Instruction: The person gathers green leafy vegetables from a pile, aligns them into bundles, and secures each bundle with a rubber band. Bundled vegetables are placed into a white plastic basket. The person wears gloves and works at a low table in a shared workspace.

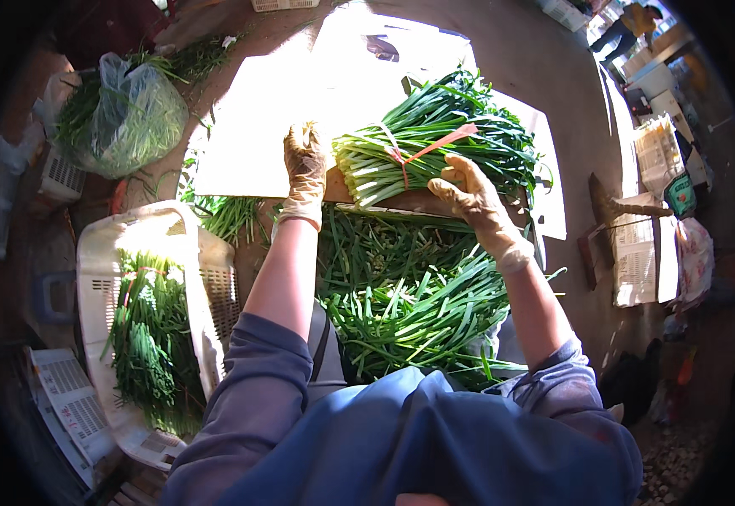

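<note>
A bundle of green garlic chives [430, 142] lies on a sunlit board [260, 126], its pale cut ends toward the left. Around its stems runs a pink tie [399, 154], with one loose end lying across the leaves. My left hand [306, 158], in a stained, tan-coloured glove, is curled into a fist just left of the cut ends. Nothing shows in it, though glare washes out that area. My right hand [471, 199], gloved alike, has its thumb and fingers apart at the near side of the bundle. Loose chive leaves [411, 310] are heaped below, between my forearms.
At left stands a white plastic basket [193, 278] with tied chives [146, 341] inside. Beyond it sits a clear plastic bag [139, 120] stuffed with greens. Crates [634, 253] and a small stool-like wooden piece [601, 209] are at right. A person [633, 28] bends over far off at upper right.
</note>
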Motion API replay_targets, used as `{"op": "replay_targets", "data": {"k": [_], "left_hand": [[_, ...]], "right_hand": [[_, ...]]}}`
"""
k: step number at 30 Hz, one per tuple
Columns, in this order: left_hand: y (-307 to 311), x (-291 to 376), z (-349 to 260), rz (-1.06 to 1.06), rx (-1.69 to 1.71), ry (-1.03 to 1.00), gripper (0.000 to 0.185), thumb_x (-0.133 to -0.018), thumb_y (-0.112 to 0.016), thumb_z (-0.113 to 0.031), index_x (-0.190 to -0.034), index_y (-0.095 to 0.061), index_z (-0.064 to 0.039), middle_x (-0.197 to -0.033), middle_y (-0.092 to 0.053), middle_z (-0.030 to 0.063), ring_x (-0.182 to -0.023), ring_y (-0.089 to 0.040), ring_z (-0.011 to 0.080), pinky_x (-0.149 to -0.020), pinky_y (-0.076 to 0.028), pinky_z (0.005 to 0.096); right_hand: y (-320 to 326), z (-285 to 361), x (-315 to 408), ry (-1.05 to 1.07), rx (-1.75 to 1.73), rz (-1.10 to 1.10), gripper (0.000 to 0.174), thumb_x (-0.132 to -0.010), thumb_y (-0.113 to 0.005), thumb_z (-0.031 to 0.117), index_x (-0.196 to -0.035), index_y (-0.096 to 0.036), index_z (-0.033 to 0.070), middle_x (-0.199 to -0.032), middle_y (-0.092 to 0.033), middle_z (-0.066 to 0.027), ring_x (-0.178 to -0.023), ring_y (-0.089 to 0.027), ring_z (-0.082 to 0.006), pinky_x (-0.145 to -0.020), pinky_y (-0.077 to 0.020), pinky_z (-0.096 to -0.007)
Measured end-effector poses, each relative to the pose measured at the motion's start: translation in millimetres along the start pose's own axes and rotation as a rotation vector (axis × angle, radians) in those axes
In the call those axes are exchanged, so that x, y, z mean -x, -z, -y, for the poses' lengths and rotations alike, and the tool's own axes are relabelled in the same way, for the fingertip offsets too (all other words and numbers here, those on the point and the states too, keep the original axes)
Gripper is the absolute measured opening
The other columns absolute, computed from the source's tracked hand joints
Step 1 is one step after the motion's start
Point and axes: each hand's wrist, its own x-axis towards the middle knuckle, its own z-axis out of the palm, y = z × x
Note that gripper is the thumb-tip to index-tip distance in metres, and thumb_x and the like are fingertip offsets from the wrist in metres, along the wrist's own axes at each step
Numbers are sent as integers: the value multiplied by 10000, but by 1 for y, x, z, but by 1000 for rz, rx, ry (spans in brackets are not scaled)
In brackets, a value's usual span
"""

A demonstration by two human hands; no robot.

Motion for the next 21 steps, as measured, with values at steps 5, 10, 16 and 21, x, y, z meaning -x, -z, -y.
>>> {"op": "replay_targets", "data": {"k": [5, 10, 16, 21], "left_hand": [[-48, -34, -121, 541, -689, -137, 635, -839, -721, -352, -1306, -491, 13, -1297, -535, 243, -1219, -524, 344, -1014, -435, 390], [-109, -44, -156, 1272, -1262, 68, 1101, -579, -842, -613, -1399, -444, 5, -1302, -578, 220, -1204, -561, 308, -1008, -443, 374], [-120, 25, -135, 1009, -1584, -22, 1277, -458, -875, -636, -1421, -359, 25, -1366, -497, 242, -1286, -464, 360, -1059, -393, 397], [-139, 94, -110, 720, -1685, 137, 1314, -594, -859, -528, -1534, -61, -72, -1576, -161, 207, -1464, -164, 344, -1159, -200, 514]], "right_hand": [[-21, -10, -46, 380, -53, -95, 369, -956, -606, 333, -1150, -612, 19, -1060, -602, -130, -923, -614, -231, -826, -485, -348], [-20, -28, -63, 396, -233, -233, 383, -993, -527, 359, -901, -671, 16, -842, -652, -86, -813, -579, -167, -771, -464, -327], [-14, -27, -70, 230, -413, -397, 410, -991, -489, 384, -931, -637, 5, -867, -682, -90, -843, -622, -191, -812, -472, -324], [-14, 13, -87, -73, -1134, -253, 273, -975, -534, 284, -837, -583, 55, -779, -640, -68, -649, -589, -188, -680, -462, -318]]}}
